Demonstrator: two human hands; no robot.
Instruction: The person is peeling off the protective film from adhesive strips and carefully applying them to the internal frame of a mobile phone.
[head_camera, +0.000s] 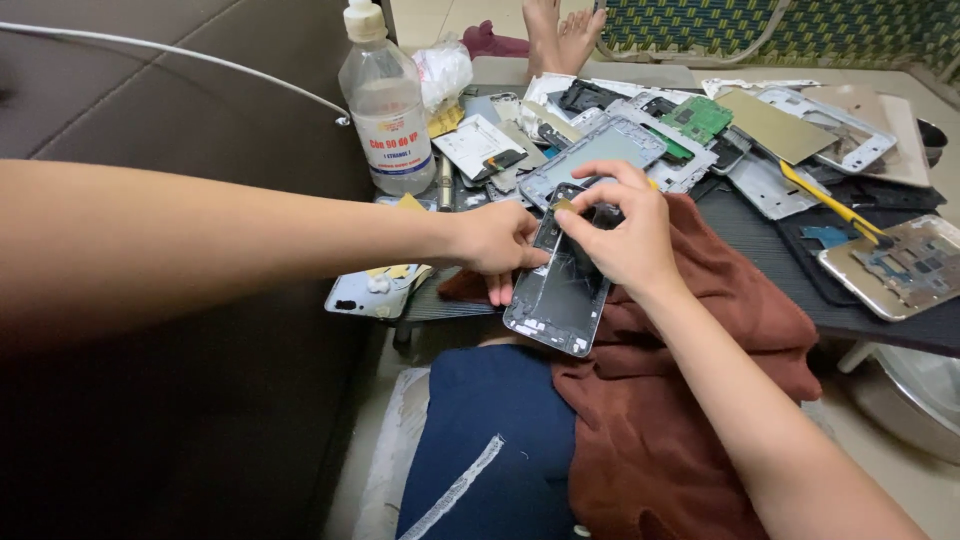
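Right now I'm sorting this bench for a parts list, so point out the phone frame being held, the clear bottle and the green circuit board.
Phone frame (562, 300), head view, bare lower half of its inner face.
Bottle (385, 105), head view, clear body above the label.
Circuit board (697, 117), head view, middle of the green face.

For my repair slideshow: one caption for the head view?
Both hands, left hand and right hand, grip an opened phone frame over a brown cloth.
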